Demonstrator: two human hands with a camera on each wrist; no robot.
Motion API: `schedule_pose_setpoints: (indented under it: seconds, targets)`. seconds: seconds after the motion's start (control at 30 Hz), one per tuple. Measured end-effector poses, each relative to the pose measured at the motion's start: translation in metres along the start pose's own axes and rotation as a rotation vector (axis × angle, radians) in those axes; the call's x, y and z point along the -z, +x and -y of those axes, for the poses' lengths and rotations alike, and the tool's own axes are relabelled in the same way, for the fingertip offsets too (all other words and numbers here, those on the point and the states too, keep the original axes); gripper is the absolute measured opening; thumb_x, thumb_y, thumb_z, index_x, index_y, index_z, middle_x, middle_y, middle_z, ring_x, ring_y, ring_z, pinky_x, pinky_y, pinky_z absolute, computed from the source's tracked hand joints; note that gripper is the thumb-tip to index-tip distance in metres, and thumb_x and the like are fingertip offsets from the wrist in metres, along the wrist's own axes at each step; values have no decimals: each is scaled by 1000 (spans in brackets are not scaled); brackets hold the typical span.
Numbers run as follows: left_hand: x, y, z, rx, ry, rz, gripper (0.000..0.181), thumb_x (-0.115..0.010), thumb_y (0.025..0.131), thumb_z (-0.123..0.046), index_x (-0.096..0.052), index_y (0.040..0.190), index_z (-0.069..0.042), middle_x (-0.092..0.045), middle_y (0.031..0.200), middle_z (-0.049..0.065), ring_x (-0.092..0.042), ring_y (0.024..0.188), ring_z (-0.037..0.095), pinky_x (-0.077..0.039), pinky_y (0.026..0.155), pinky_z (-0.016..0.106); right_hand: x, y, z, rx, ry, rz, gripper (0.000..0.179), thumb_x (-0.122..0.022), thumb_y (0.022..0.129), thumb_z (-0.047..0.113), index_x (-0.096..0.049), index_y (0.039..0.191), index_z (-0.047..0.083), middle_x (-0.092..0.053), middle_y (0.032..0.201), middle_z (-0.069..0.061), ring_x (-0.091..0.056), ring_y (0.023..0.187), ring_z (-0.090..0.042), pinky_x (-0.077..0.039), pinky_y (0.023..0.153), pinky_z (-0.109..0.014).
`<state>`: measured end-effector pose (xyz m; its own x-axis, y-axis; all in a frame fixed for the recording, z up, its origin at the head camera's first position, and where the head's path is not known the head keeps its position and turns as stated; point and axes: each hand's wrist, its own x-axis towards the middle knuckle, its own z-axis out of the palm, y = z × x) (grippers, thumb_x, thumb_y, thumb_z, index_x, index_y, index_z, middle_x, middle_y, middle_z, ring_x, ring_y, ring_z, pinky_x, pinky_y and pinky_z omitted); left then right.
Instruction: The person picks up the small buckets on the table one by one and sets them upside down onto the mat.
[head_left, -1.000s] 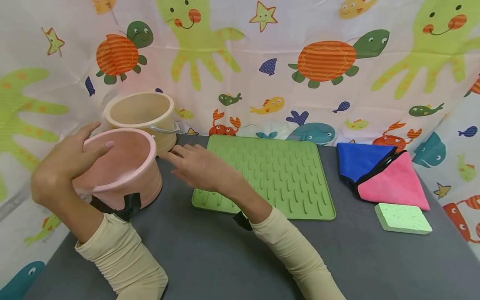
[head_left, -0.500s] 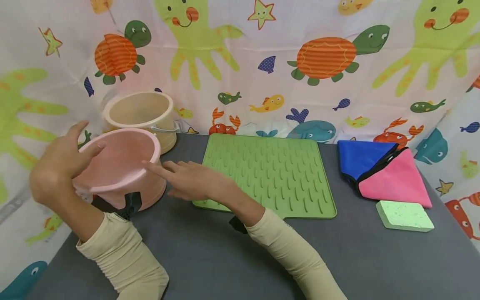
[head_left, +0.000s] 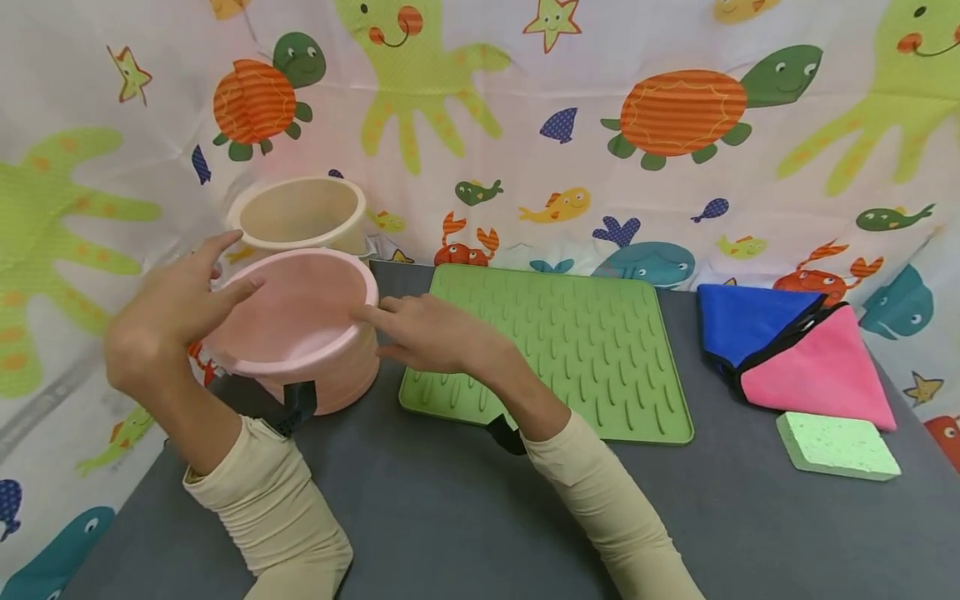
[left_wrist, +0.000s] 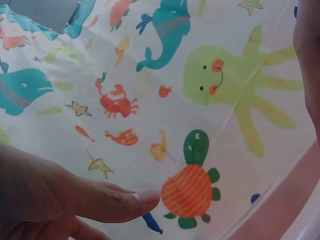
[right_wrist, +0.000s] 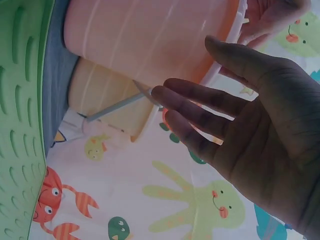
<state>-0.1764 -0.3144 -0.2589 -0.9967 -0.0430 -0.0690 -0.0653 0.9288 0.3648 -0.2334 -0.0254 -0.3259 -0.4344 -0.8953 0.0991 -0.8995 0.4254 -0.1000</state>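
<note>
A pink bucket (head_left: 345,375) stands on the grey table at the left. Just beside its left rim is my left hand (head_left: 165,312), thumb and a finger extended; its other fingers are hidden in the head view. The left wrist view shows the thumb (left_wrist: 120,200) with nothing against it. At the bucket's right side is my right hand (head_left: 435,333), one finger reaching over the rim. In the right wrist view its fingers (right_wrist: 200,107) are fairly straight, close to the bucket's outer wall (right_wrist: 145,40). Whether they touch it I cannot tell.
A cream bucket (head_left: 345,237) with a grey handle (right_wrist: 117,106) stands behind the pink one. Right of my right hand lies a green ridged mat (head_left: 570,358). Further right are a blue and pink zip pouch (head_left: 813,362) and a pale green sponge (head_left: 838,446).
The pink bucket has shifted right toward the mat, uncovering more curtain at its left. My left hand has moved right with it, and my right hand has come up to its rim.
</note>
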Motion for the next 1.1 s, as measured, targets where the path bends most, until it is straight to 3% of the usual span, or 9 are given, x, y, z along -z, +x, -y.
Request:
schedule_pose_setpoints:
  seconds: [0.17,0.23,0.4,0.5,0.53,0.63,0.77,0.83,1.1]
  targets:
    - [3,-3,5,12,-7,-1,84,-44,109,-50,-5,168,-5,-21,165,38,-26,146,63,-26,114,78,-1,-1,1,-11,5,23,67,-63,106,31,-30,164,24,-67,131,-5,-69,89,-20,-57,91,-33]
    - [4,-4,9,34,-5,37,84,-41,110,-50,-3,166,0,-18,165,40,-33,140,62,-37,108,74,-3,0,3,-14,21,32,71,-62,107,31,-25,166,25,-67,129,-6,-68,83,-19,-57,87,-33]
    - [2,-4,8,106,-42,213,89,-33,109,-56,3,164,4,-33,151,41,-58,101,44,-54,74,47,-5,1,4,-50,81,96,75,-62,107,32,-19,168,24,-62,133,-10,-66,80,-17,-57,83,-32]
    - [1,-6,5,133,-90,261,90,-33,109,-58,2,164,4,-38,141,39,-66,84,31,-56,68,37,-4,0,3,-84,106,153,72,-63,106,33,-22,165,25,-60,131,-10,-67,82,-17,-56,82,-33]
    - [1,-7,5,136,-90,267,90,-33,109,-58,1,164,5,-35,145,40,-67,83,30,-57,69,38,-3,-1,2,-88,114,166,69,-63,106,33,-25,162,25,-60,130,-10,-67,82,-18,-56,82,-33]
    - [0,-6,8,120,-88,270,88,-34,110,-56,-3,163,7,-57,124,33,-66,78,27,-57,68,38,0,-5,-2,-91,142,185,60,-64,105,33,-31,155,25,-60,134,-11,-69,93,-19,-57,88,-35]
    - [-1,-1,12,76,-52,239,86,-35,110,-54,-8,163,7,-61,115,31,-64,79,26,-52,65,35,5,-11,-6,-76,154,194,55,-63,106,33,-35,153,25,-60,141,-11,-70,105,-21,-57,96,-37]
    - [-1,0,13,65,-46,236,85,-35,110,-54,-8,164,5,-49,133,37,-63,81,28,-50,65,34,6,-12,-7,-71,151,191,56,-62,106,33,-35,154,25,-60,143,-11,-70,107,-22,-57,97,-37]
    - [-2,1,16,98,-186,306,82,-34,110,-52,-14,161,8,-38,142,38,-68,94,30,-63,81,44,8,-13,-9,-69,153,165,72,-64,105,34,-24,165,27,-60,145,-12,-71,110,-21,-56,102,-38]
